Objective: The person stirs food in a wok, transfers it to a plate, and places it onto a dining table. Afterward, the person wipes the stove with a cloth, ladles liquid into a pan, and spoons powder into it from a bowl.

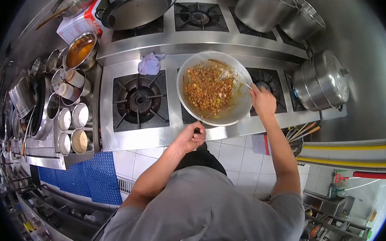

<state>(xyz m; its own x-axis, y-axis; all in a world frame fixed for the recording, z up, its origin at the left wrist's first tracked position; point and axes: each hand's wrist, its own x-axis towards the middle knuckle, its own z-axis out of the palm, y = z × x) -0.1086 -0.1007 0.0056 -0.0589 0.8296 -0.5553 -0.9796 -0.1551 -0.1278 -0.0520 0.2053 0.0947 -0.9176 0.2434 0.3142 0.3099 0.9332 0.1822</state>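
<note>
A wide metal pan sits over a burner at the middle of the stove. Chopped brown food with green bits covers much of its inside. My left hand is wrapped round the pan's dark handle at the near side. At the pan's right rim, my right hand grips a metal utensil, whose far end reaches into the pan by the food. A crumpled cloth lies on the stove, left of the pan.
Left of the pan is a bare burner. A lidded pot stands at the right, and a black pan and tall pots at the back. White containers and a bowl of orange liquid stand at the left.
</note>
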